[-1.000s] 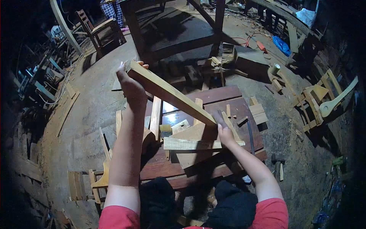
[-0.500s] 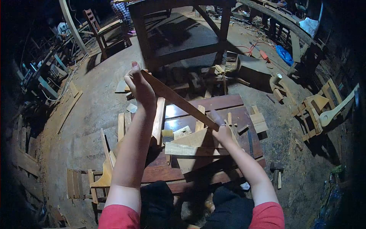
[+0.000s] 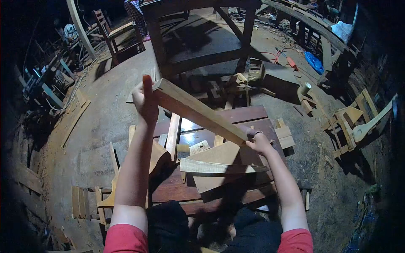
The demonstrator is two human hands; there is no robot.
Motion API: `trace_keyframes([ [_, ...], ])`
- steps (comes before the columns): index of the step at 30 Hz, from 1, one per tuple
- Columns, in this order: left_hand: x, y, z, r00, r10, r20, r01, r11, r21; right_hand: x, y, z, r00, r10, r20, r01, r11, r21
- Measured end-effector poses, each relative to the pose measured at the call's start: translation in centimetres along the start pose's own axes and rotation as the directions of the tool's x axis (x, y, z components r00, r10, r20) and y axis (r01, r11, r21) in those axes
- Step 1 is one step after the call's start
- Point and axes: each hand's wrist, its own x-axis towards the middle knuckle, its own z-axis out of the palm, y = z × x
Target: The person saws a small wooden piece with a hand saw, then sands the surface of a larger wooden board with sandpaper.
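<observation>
A long wooden bar [image 3: 201,110] slants across the view in front of me, its upper end at the left and its lower end at the right. My left hand [image 3: 144,99] grips the upper end, with the thumb pointing up. Fingers of my right hand [image 3: 260,143] are closed round the lower end. Below the bar, a pale curved wooden piece [image 3: 219,166] lies on a flat board [image 3: 206,184]. Both rest on a low reddish-brown table [image 3: 168,190], beside a small yellowish block [image 3: 182,148].
A big dark workbench [image 3: 202,63] stands ahead. Behind it at the left are a wooden chair [image 3: 110,36] and a person's legs [image 3: 136,17]. Wooden frames [image 3: 344,126] lie at the right, a blue bag [image 3: 313,62] beyond, and a hammer [image 3: 304,185] near the table's right edge.
The bar has rolled so that a wider face and its end show. My left hand has moved slightly left and down, and my right hand a little right.
</observation>
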Motion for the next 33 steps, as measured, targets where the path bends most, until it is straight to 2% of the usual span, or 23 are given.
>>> trace_keyframes([
  [2,0.0,-0.2,0.0,1.000,0.021,0.012,-0.021,1.000,-0.010,-0.9,-1.0,-1.1,0.991,-0.099,-0.094,0.108,0.990,0.089],
  [3,0.1,-0.7,-0.5,0.987,0.143,0.067,-0.147,0.987,0.060,-0.7,-0.5,-0.7,0.990,-0.098,-0.096,0.107,0.990,0.091],
  [5,0.2,-0.5,-1.4,0.915,0.342,0.213,-0.382,0.905,0.186,-0.1,0.3,0.0,0.997,-0.057,-0.047,0.056,0.998,-0.026],
  [6,0.3,-0.3,-1.4,0.915,0.342,0.215,-0.383,0.905,0.187,0.0,0.6,0.3,0.997,-0.057,-0.047,0.056,0.998,-0.024],
  [8,0.3,0.5,-1.1,0.796,0.505,0.335,-0.587,0.780,0.219,-0.1,-0.3,-0.4,0.999,-0.044,0.005,0.044,0.999,0.014],
  [9,0.2,1.3,-1.3,0.765,0.498,0.407,-0.621,0.738,0.263,0.2,0.1,-0.1,0.999,-0.045,0.005,0.044,0.999,0.014],
  [10,0.1,1.5,-1.2,0.766,0.498,0.407,-0.621,0.739,0.264,0.5,0.1,0.1,0.999,-0.036,0.015,0.036,0.999,0.033],
  [12,0.1,1.7,-1.1,0.788,0.440,0.430,-0.604,0.684,0.409,0.5,0.2,0.2,0.999,-0.029,0.025,0.028,0.998,0.053],
  [15,0.0,2.3,-0.8,0.760,0.471,0.448,-0.647,0.618,0.447,-0.3,-2.3,-1.5,0.997,-0.041,0.060,0.030,0.986,0.163],
  [16,-0.1,2.6,-0.6,0.760,0.472,0.447,-0.647,0.618,0.447,0.2,-2.4,-0.8,0.981,-0.180,-0.071,0.193,0.909,0.370],
  [17,-0.2,2.9,-0.4,0.781,0.440,0.442,-0.620,0.630,0.468,0.5,-2.4,-0.4,0.932,-0.282,-0.226,0.361,0.764,0.534],
  [18,-0.4,3.3,-0.2,0.802,0.408,0.436,-0.591,0.641,0.489,0.7,-2.5,-0.1,0.932,-0.282,-0.226,0.361,0.765,0.534],
  [20,-0.6,3.9,0.3,0.803,0.408,0.434,-0.593,0.621,0.512,0.7,-5.2,-0.8,0.856,-0.375,-0.355,0.516,0.649,0.559],
  [21,-0.8,4.2,0.6,0.803,0.408,0.434,-0.595,0.600,0.535,0.4,-6.9,-1.1,0.857,-0.375,-0.353,0.515,0.649,0.560],
  [23,-1.1,5.1,0.9,0.824,0.365,0.434,-0.565,0.597,0.570,-0.6,-9.9,-2.2,0.811,-0.323,-0.488,0.578,0.575,0.579],
  [24,-1.3,5.4,1.0,0.842,0.322,0.433,-0.536,0.590,0.604,-1.4,-10.6,-2.9,0.812,-0.322,-0.487,0.576,0.575,0.580],
  [25,-1.3,5.4,1.0,0.842,0.321,0.435,-0.536,0.590,0.603,-2.4,-11.2,-3.4,0.913,-0.214,-0.346,0.386,0.728,0.566],
  [26,-1.4,5.5,1.1,0.845,0.315,0.432,-0.531,0.591,0.608,-3.1,-11.5,-3.5,0.975,-0.075,-0.209,0.175,0.841,0.512],
  [27,-1.4,5.5,1.2,0.848,0.309,0.430,-0.526,0.591,0.612,-3.1,-10.9,-2.7,0.975,-0.072,-0.209,0.171,0.841,0.514],
  [29,-1.5,5.5,1.1,0.850,0.305,0.430,-0.522,0.597,0.609,-2.1,-8.3,0.3,0.841,-0.211,-0.499,0.508,0.627,0.591],
  [30,-1.4,5.5,1.0,0.853,0.302,0.426,-0.517,0.601,0.609,-1.7,-6.4,1.9,0.841,-0.209,-0.500,0.507,0.628,0.591],
  [32,-1.4,5.2,0.9,0.849,0.315,0.424,-0.524,0.602,0.603,-1.2,-2.3,4.2,0.853,-0.087,-0.515,0.376,0.786,0.491],
  [33,-1.4,5.2,0.9,0.846,0.327,0.421,-0.530,0.602,0.597,-1.6,-1.2,4.6,0.852,-0.087,-0.517,0.378,0.786,0.490],
])
